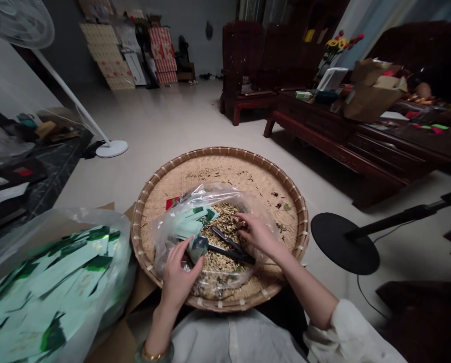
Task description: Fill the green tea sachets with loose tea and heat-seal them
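My left hand (182, 269) is curled around a small green packet (198, 248), thumb on one side and fingers on the other. My right hand (258, 233) reaches into an open clear plastic bag (210, 189), its bent fingers at the pile of loose dried bits (225, 264), pale and dark mixed. What lies between those fingertips is too small to make out. A black tong-like tool (227, 247) rests on the pile between my hands. Beyond the held packet, a bunch of flat pale green packets (191, 222) lies in the bag. A round woven bamboo tray (291, 201) carries all this.
At left, a large plastic bag (115, 222) of green packets sits in a cardboard box (114, 338). A white standing fan (112, 148) is farther back. A black round stand base (344, 242) is at right, near a dark wooden table (324, 128).
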`<act>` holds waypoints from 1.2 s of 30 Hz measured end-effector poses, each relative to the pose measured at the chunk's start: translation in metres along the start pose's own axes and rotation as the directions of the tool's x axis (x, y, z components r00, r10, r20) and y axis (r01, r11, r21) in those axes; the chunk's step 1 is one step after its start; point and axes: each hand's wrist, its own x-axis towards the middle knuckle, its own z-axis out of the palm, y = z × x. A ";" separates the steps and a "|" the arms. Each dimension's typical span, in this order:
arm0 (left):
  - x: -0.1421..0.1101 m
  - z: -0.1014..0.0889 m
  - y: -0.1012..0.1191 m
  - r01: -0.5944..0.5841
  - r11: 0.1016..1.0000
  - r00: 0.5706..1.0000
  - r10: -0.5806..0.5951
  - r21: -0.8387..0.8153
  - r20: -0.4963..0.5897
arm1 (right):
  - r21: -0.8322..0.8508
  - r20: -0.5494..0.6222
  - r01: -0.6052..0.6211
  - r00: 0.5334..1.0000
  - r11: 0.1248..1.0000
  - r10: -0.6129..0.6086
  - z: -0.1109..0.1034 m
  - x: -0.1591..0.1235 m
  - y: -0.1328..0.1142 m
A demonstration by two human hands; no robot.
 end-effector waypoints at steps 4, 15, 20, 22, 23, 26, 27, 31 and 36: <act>0.000 0.002 -0.002 -0.003 1.000 1.000 0.004 -0.012 0.018 | -0.072 0.083 -0.036 0.996 0.997 0.042 0.004 0.004 0.000; -0.001 -0.001 0.000 -0.035 0.999 0.999 0.035 -0.003 0.010 | -0.075 0.157 0.013 0.988 0.997 -0.001 0.005 0.031 -0.014; 0.001 0.001 0.000 -0.040 0.999 0.999 0.040 -0.004 0.007 | 0.073 0.092 -0.033 0.995 0.997 0.026 0.002 0.019 -0.003; 0.001 0.002 0.000 -0.043 0.999 0.999 0.043 -0.009 0.003 | 0.074 0.110 -0.038 0.993 0.996 0.030 0.004 0.018 0.000; 0.001 0.002 0.001 -0.047 0.999 0.999 0.047 -0.010 0.002 | 0.067 0.122 -0.035 0.992 0.997 0.026 0.006 0.017 0.002; 0.000 0.002 0.002 -0.055 0.998 0.998 0.055 -0.004 -0.003 | 0.059 0.133 -0.022 0.991 0.998 0.014 0.009 0.018 0.003; 0.000 0.002 0.002 -0.058 0.998 0.998 0.058 -0.001 -0.002 | 0.074 0.122 -0.028 0.992 0.997 0.018 0.010 0.018 0.003; 0.000 0.001 0.003 -0.063 0.998 0.998 0.063 0.001 0.002 | 0.215 0.043 -0.101 0.995 0.971 0.094 0.005 0.016 0.001; 0.002 0.004 0.007 -0.079 0.997 0.997 0.079 0.015 -0.007 | 0.393 -0.033 -0.138 0.986 0.909 0.164 -0.001 0.008 -0.001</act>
